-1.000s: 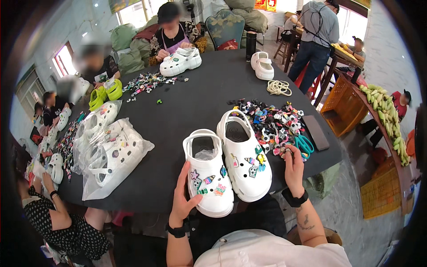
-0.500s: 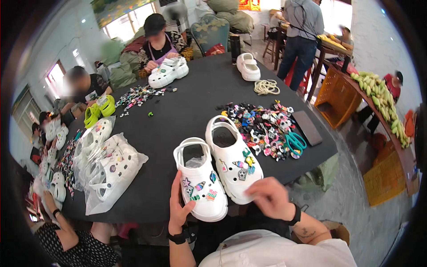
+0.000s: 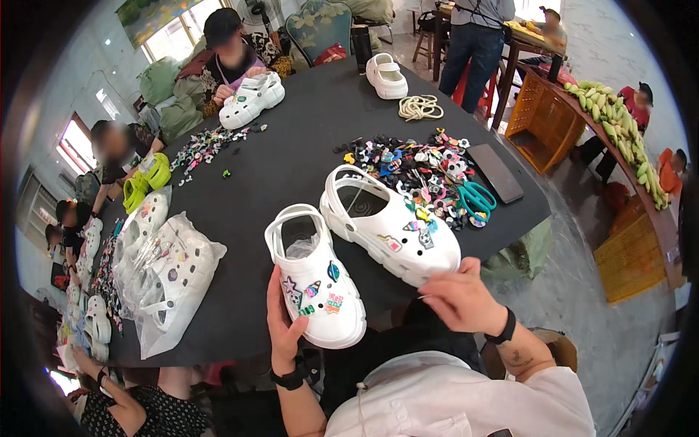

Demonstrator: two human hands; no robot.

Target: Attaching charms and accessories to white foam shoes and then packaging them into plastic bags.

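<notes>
Bare black tabletop (image 3: 269, 171) gives you open room ahead of your left hand (image 3: 287, 328), which grasps the left clog (image 3: 322, 282). Your right hand (image 3: 460, 300) curls at the right clog's (image 3: 405, 253) toe, near the table edge; I can't tell what it pinches. Smooth, rounded white shells; beyond that hand, lumpy charms (image 3: 408, 171) and teal-handled scissors (image 3: 477, 198).
</notes>
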